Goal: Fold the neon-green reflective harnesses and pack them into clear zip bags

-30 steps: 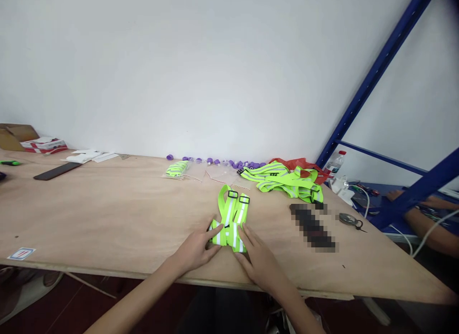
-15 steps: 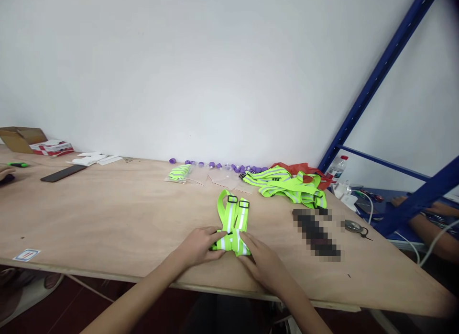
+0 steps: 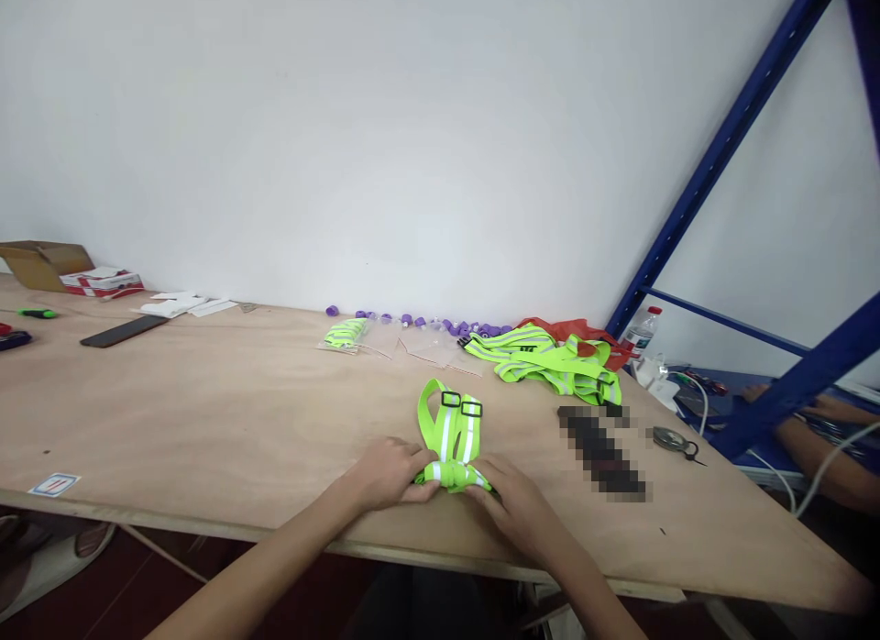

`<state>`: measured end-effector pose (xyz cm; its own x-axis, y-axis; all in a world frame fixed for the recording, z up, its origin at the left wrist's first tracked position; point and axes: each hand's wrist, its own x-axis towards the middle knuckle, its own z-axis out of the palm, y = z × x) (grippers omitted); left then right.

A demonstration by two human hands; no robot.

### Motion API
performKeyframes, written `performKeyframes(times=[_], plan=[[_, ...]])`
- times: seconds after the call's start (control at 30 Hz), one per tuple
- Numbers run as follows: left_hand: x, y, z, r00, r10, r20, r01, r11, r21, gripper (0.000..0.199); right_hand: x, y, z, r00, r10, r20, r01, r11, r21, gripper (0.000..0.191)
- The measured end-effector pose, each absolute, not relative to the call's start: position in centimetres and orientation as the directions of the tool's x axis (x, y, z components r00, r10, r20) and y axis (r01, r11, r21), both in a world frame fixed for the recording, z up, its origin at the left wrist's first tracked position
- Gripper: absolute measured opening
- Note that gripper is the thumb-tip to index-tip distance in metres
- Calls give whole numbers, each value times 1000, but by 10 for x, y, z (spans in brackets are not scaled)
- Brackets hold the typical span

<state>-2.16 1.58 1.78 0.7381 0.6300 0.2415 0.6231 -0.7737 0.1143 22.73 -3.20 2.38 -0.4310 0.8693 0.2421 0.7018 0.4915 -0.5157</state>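
Note:
A neon-yellow reflective strap vest (image 3: pixel 454 475) lies partly rolled up near the table's front edge. Its two straps with silver stripes and black slider buckles stretch away from me, one of them looped. My left hand (image 3: pixel 395 475) pinches the left end of the rolled bundle between thumb and fingers. On the right end, my right hand (image 3: pixel 512 493) grips it the same way. Fingers cover both ends of the roll. Farther back is a heap of similar reflective straps (image 3: pixel 556 360), and a folded one sits in a clear plastic bag (image 3: pixel 345 334).
Purple caps (image 3: pixel 474 329) line the wall beside clear bags (image 3: pixel 433 345). Red cloth (image 3: pixel 574 328), a bottle (image 3: pixel 643 331) and a round metal object (image 3: pixel 675 440) are on the right. Leftward are a dark flat bar (image 3: pixel 124 331) and cardboard box (image 3: pixel 48 266). Another person's arm (image 3: pixel 818 457) shows beyond the blue frame.
The near end of the strap vest is rolled tighter, and its dark piece is no longer visible. Both hands have shifted slightly right with it; the buckles sit a little nearer to me.

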Motion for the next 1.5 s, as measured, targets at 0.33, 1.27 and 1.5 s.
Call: performKeyframes(times=[0.33, 1.27, 1.5], plan=[[0, 39, 37, 708, 682, 184, 663, -732, 159, 51, 228, -24, 15, -295, 915, 274, 653, 402, -642, 40], [19, 35, 15, 349, 869, 350, 864, -443, 238, 30, 217, -9, -16, -270, 797, 540, 895, 415, -165, 23], [21, 37, 13, 352, 884, 307, 800, -454, 392, 26, 222, -15, -12, -388, 774, 500, 880, 472, -49, 29]])
